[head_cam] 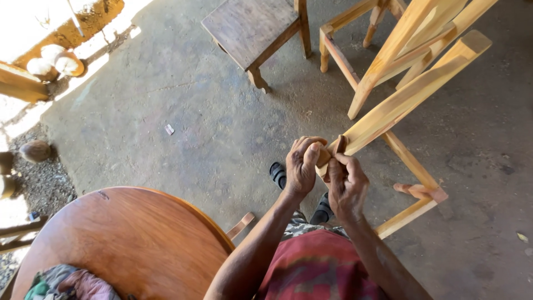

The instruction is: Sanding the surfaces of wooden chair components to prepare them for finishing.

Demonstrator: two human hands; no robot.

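Two hands meet at the end of a pale wooden leg [408, 94] of an unfinished chair frame [413, 191] in the head view — the only view here. The left hand [302, 166] is curled over the leg's tip from the near-left side, fingers closed on it; the right hand [345, 186] is closed just below and beside it, seemingly pinching a small brownish scrap [338, 145] against the wood, though what that scrap is cannot be told. The hands touch one another. The leg runs up and away from them to the right, tilted, with the rest of the frame resting on the concrete floor [183, 128] beyond the right hand. The wood looks stiff, dry and fairly light, not slippery; gripping around the squared shaft near its end seems surest. A round wooden counter [127, 239] lies left of the left forearm — a dark stool [252, 28] stands well beyond the hands.
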